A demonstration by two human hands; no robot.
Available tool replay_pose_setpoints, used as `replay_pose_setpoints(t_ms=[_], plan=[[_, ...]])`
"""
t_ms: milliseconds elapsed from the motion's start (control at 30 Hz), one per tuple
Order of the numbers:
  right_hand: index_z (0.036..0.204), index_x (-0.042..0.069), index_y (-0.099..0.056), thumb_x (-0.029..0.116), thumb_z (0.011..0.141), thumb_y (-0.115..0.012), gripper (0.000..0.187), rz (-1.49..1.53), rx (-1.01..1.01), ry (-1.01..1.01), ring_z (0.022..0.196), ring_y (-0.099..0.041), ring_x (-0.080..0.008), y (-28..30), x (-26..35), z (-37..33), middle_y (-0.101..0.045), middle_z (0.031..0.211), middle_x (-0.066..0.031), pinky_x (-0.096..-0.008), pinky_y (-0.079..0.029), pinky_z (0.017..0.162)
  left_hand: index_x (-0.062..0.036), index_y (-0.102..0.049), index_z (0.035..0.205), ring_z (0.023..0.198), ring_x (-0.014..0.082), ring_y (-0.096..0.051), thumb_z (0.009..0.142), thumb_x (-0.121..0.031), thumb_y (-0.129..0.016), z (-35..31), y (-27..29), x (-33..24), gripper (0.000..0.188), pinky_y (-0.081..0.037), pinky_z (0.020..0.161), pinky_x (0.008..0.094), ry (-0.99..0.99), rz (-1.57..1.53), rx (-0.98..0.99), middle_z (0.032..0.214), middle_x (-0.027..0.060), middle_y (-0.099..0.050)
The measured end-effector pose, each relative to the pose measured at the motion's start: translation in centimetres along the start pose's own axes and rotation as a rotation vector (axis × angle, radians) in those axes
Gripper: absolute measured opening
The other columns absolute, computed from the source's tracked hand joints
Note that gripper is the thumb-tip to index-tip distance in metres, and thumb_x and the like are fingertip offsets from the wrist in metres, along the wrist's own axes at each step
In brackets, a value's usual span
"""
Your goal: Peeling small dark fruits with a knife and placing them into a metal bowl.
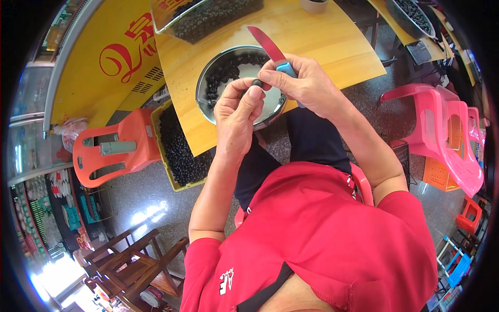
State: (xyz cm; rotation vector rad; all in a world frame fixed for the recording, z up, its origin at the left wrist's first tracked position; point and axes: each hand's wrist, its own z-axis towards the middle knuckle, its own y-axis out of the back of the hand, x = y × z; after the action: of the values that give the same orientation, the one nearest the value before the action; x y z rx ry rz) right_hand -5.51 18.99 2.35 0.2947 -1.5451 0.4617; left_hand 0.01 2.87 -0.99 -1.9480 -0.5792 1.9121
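Note:
My left hand pinches a small dark round piece between thumb and fingertips. In my right hand is a knife, its red blade pointing up and away, its blue handle inside my curled fingers. My right thumb tip comes close beside the dark piece; whether it touches cannot be made out. Both hands are over a round metal basin at the table's near edge. Many dark round pieces lie in it around a pale bottom, partly hidden by my hands.
A clear tub of dark pieces stands on the wooden table. Left below it is a yellow crate filled with more. An orange chair holding a greenish cylinder stands left; pink chairs stand right.

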Motion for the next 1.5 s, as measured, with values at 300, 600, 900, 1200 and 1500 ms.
replay_pose_setpoints(t_ms=[300,600,900,1200,1500], plan=[[0.096,0.001,-0.063,0.011,0.088,-0.064,0.013,-0.763,-0.1,0.505,0.074,-0.062,-0.0308,-0.3,-1.4,-0.9,-0.062,0.086,-0.0144,-0.0353,-0.048,0.063,-0.0049,-0.057,0.103,0.064,0.0045,-0.044,0.09,-0.014,-0.067,0.3,0.4,-0.1,0.019,-0.034,0.056,0.0186,-0.079,-0.003,0.009,0.08,-0.0011,-0.057],[0.095,0.002,-0.062,0.008,0.084,-0.066,0.013,-0.854,-0.125,0.515,0.074,-0.062,-0.0329,-0.3,-1.5,-1.0,-0.062,0.087,-0.013,-0.0382,-0.049,0.062,-0.0056,-0.055,0.1,0.065,0.0049,-0.044,0.091,-0.013,-0.066,0.5,0.5,0.1,0.016,-0.034,0.057,0.0195,-0.071,0.002,0.043,0.081,-0.0008,-0.056],[0.097,0.001,-0.061,0.007,0.084,-0.065,0.014,-0.883,-0.143,0.509,0.074,-0.062,-0.0332,-0.6,-1.7,-1.0,-0.062,0.087,-0.0129,-0.0382,-0.049,0.062,-0.0051,-0.054,0.099,0.065,0.0052,-0.044,0.092,-0.014,-0.065,0.4,0.3,0.1,0.016,-0.035,0.057,0.0193,-0.089,-0.013,0.033,0.08,0.0,-0.056],[0.096,0.0,-0.064,0.014,0.09,-0.062,0.015,-0.676,-0.108,0.295,0.07,-0.061,-0.0197,-0.2,-1.4,-0.7,-0.062,0.079,-0.0087,-0.0318,-0.048,0.062,-0.0018,-0.056,0.106,0.067,0.005,-0.047,0.092,-0.008,-0.064,-0.9,-0.5,-1.3,0.017,-0.037,0.057,0.0186,-0.178,-0.016,0.124,0.085,0.0006,-0.057],[0.101,0.004,-0.065,0.028,0.093,-0.064,0.026,-0.008,0.045,-0.02,0.068,-0.05,-0.0012,-1.3,0.5,-1.2,-0.058,0.079,0.0031,-0.0179,-0.038,0.055,-0.0006,-0.065,0.104,0.067,0.0039,-0.044,0.089,-0.004,-0.066,-0.6,0.2,-0.7,0.016,-0.033,0.057,0.0177,-0.281,0.192,0.021,0.084,-0.0025,-0.052]])
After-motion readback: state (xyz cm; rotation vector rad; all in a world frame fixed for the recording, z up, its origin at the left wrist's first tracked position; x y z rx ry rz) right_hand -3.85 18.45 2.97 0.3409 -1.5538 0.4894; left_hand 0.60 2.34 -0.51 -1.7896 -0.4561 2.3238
